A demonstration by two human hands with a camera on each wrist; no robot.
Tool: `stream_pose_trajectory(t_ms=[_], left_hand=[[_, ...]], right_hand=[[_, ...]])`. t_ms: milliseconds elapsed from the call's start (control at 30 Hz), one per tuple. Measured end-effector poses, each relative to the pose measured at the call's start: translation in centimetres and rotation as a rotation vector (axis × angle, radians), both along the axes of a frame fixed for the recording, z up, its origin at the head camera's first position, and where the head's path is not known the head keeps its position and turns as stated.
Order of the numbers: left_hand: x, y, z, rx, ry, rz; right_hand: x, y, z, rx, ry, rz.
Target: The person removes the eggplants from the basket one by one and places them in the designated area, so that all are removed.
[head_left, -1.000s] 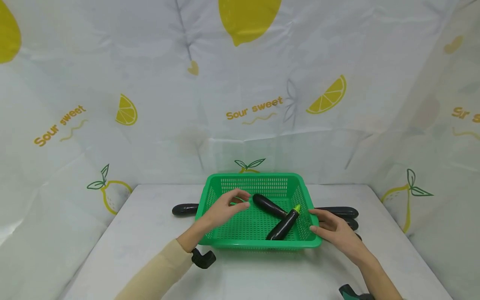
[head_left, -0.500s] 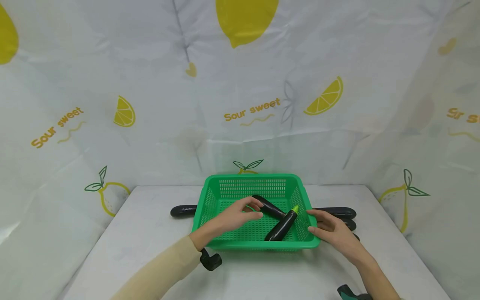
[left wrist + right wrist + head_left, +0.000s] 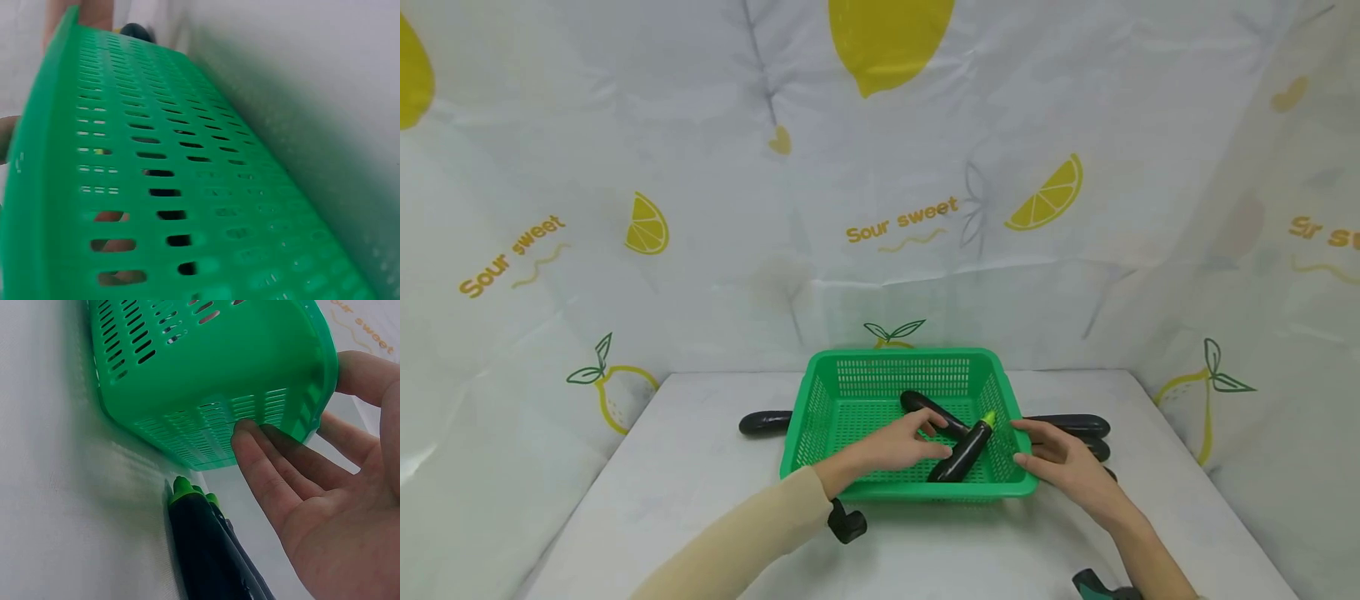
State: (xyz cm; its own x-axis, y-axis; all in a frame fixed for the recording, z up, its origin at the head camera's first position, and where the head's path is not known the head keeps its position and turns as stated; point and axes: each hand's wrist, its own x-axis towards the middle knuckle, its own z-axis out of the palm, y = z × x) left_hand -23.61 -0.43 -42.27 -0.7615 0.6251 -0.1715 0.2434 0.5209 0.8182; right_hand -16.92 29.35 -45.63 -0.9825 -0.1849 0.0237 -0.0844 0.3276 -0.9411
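Note:
A green plastic basket (image 3: 917,490) stands on the table with two dark eggplants inside. One eggplant (image 3: 962,454) lies slanted at the front, its green stem end toward the right wall. Another eggplant (image 3: 917,402) lies behind it, partly covered by my left hand (image 3: 898,442). That hand reaches over the front rim, fingers loosely bent and parted, fingertips right at the front eggplant. In the left wrist view the basket wall (image 3: 156,144) hides most of it. My right hand (image 3: 1075,471) holds the basket's right rim, with several fingers against the outer wall in the right wrist view.
Right of the basket, several eggplants (image 3: 206,544) lie side by side on the table, partly under my right hand in the head view. Another eggplant (image 3: 765,422) pokes out at the basket's left. A lemon-print sheet (image 3: 737,250) hangs behind the white table (image 3: 700,467).
My left hand has moved right and lower across the basket, from over its left part to the front eggplant. The right hand stays at the right rim.

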Motion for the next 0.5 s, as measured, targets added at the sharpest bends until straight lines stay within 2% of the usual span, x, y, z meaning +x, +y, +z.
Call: stream_pose_trajectory(t_ms=[267, 500], left_hand=[[-0.4, 1.3, -0.7, -0.101, 0.025, -0.010], [-0.5, 1.6, -1.4, -0.128, -0.046, -0.052]], right_hand=[[-0.1, 0.0, 0.2, 0.010, 0.007, 0.002], [0.1, 0.0, 0.1, -0.003, -0.004, 0.012]])
